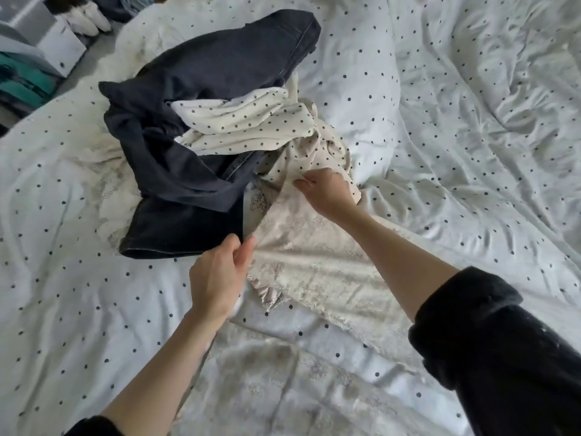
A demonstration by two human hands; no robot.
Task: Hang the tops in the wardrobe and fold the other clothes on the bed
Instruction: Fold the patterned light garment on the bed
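Both hands' grip pinches cream cloth [314, 262] beside dark jeans [195, 127].

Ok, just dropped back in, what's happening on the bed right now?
A person is sorting a heap of clothes on the dotted bed cover. Both the left hand and the right hand pinch a cream patterned garment, pulling it from beside the dark jeans and a cream dotted garment. Nothing looks folded yet.
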